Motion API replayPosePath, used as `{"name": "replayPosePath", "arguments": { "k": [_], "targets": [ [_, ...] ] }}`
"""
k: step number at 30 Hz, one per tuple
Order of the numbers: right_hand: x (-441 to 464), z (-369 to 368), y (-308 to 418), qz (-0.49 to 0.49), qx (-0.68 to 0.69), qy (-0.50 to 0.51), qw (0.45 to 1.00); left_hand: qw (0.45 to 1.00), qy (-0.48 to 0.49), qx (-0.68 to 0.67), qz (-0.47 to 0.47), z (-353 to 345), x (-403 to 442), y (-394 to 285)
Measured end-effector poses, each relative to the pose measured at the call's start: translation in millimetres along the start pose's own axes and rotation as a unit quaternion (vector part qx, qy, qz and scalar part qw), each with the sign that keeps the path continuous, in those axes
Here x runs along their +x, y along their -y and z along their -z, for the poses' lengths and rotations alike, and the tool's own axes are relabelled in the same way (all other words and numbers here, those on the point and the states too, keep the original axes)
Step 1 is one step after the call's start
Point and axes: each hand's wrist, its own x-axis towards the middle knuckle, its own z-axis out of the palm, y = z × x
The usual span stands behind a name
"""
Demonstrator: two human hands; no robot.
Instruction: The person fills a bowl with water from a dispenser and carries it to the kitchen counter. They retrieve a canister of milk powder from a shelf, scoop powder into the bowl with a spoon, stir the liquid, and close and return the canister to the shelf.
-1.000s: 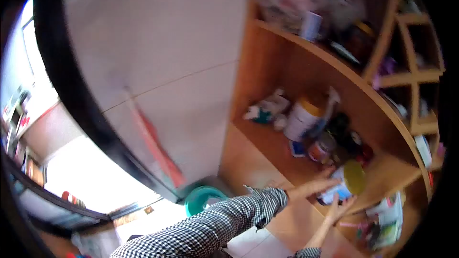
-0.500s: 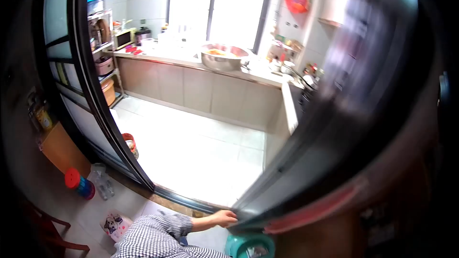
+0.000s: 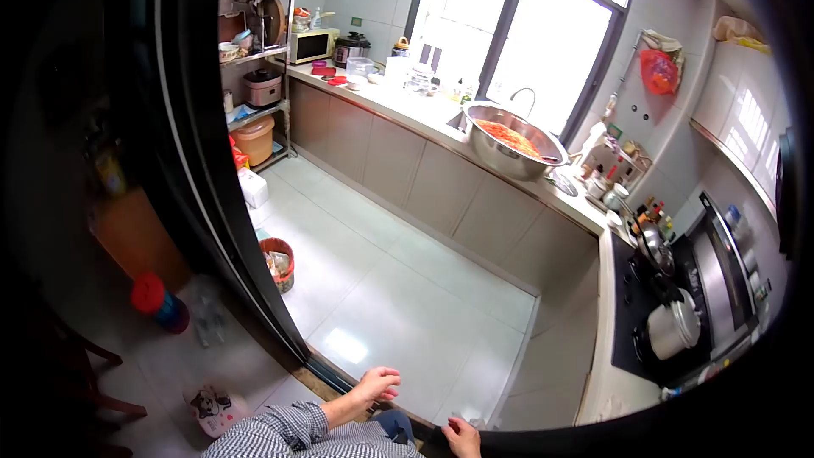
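Observation:
My left hand (image 3: 379, 384) is held out over the door track (image 3: 326, 371), below a checked sleeve. Its fingers are loosely bent and a little apart, with nothing in them. Low in the view, my right hand (image 3: 462, 438) hangs beside the dark lower edge of the doorway. Its fingers are partly visible and slightly parted, and no object shows in them. Past the threshold lies the tiled kitchen floor (image 3: 398, 288). A large steel basin (image 3: 500, 161) holding chopped red and orange food stands on the counter (image 3: 407, 110).
At left is the dark sliding door frame (image 3: 182, 153). Just inside stand a waste bin (image 3: 284, 276) and a metal shelf (image 3: 288, 110). A pressure cooker (image 3: 674, 331) and a pan (image 3: 657, 250) sit on the stove at right. A red-lidded container (image 3: 148, 293) and a patterned stool (image 3: 212, 407) are outside.
My left hand has come away from the edge of the right-hand door panel, which no longer blocks that side. My right hand has appeared. The view has turned, bringing the stove into sight.

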Motion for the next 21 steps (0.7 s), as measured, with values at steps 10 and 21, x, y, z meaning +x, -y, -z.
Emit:
{"name": "replayPosePath", "arguments": {
  "k": [10,21],
  "targets": [
    [279.4,24.1,-6.0,-0.001,0.131,-0.104,0.986,0.974,-0.15,-0.116,-0.125,46.9,145.4,-161.7],
    [589.5,54.8,270.2,0.235,0.033,0.076,0.969,0.903,-0.263,-0.279,-0.193,131.3,268.6,-326.4]
  ]
}}
